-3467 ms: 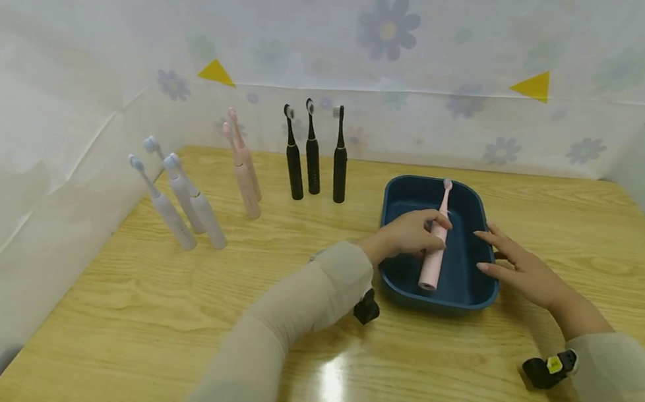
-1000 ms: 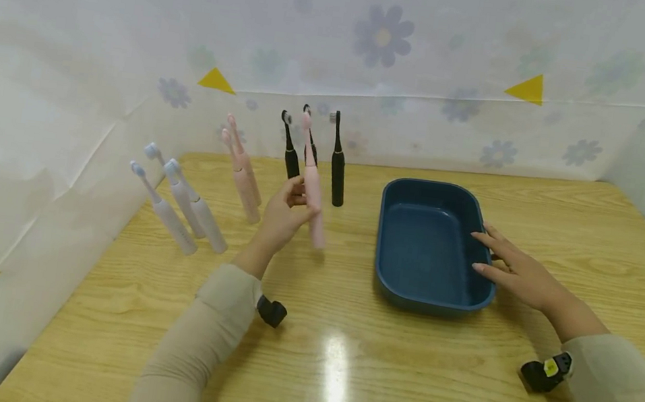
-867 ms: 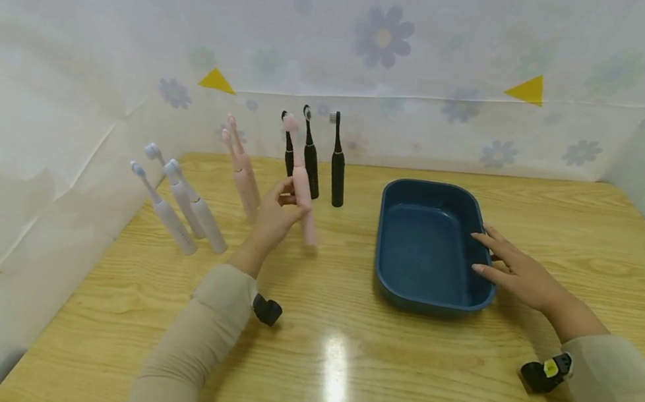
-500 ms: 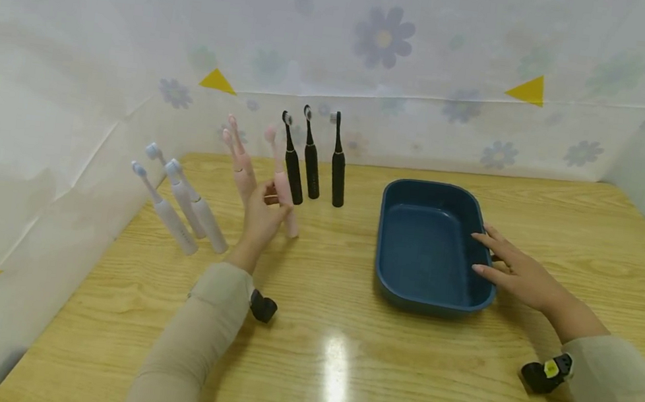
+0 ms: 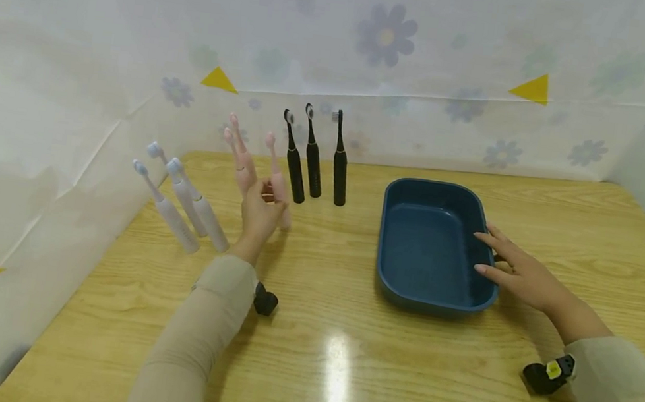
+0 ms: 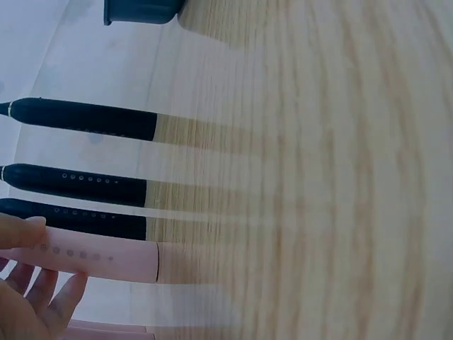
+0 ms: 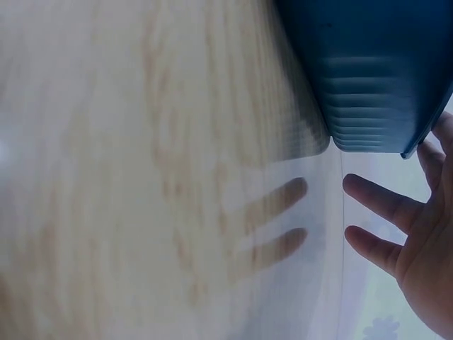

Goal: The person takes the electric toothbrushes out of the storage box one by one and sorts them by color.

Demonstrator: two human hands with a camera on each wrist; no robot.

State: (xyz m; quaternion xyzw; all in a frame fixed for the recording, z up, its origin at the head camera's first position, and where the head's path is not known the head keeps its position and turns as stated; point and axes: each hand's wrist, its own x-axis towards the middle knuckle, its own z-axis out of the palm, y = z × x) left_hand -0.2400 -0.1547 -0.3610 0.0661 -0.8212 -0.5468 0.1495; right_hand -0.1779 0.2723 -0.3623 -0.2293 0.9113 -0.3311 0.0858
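My left hand point(image 5: 260, 215) pinches a pink electric toothbrush point(image 5: 279, 181) by its handle, thumb on one side and fingers on the other. It stands upright with the brush head up, its base close to the table in the left wrist view. Two more pink electric toothbrushes point(image 5: 244, 167) stand just left of it, partly hidden behind the hand. Directly to its right are three black electric toothbrushes point(image 5: 295, 175). My right hand point(image 5: 520, 274) rests at the right rim of a deep blue basin point(image 5: 433, 305), fingers spread and fairly straight; nothing lies inside the basin.
Three pale toothbrushes with bluish heads point(image 5: 176, 224) stand upright at the left of the wooden table point(image 5: 306, 345). A white floral sheet point(image 5: 447, 49) hangs behind, with yellow triangles point(image 5: 219, 79) on it.
The pink toothbrush was lifted out of the basin by my left hand, carried left past the black ones, and lowered between them and the other pink ones. My right hand stays at the rim.
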